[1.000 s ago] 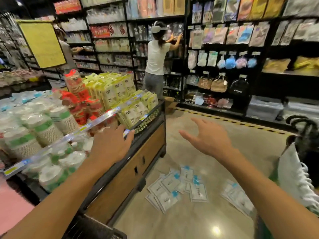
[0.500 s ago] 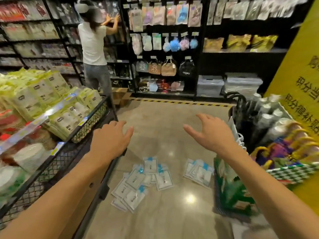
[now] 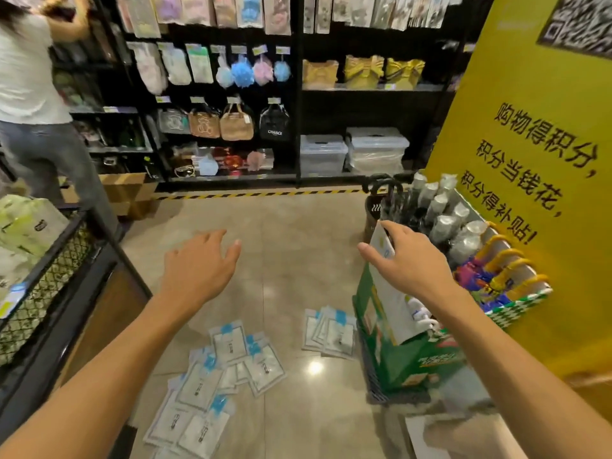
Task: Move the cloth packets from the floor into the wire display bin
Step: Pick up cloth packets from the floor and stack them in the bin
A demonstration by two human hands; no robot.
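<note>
Hovering loosely spread and empty, both hands [image 3: 198, 270] [image 3: 410, 263] perhaps hide some cloth packets [image 3: 228, 362] below.

- The left hand [image 3: 198, 270] is held out in front, palm down, its fingers loosely spread and slightly bent, gripping nothing.
- The left forearm runs bare from the lower left corner up to the wrist.
- The right hand [image 3: 409, 260] is also held out palm down, its fingers relaxed and apart.
- The right forearm comes in bare from the lower right.
</note>
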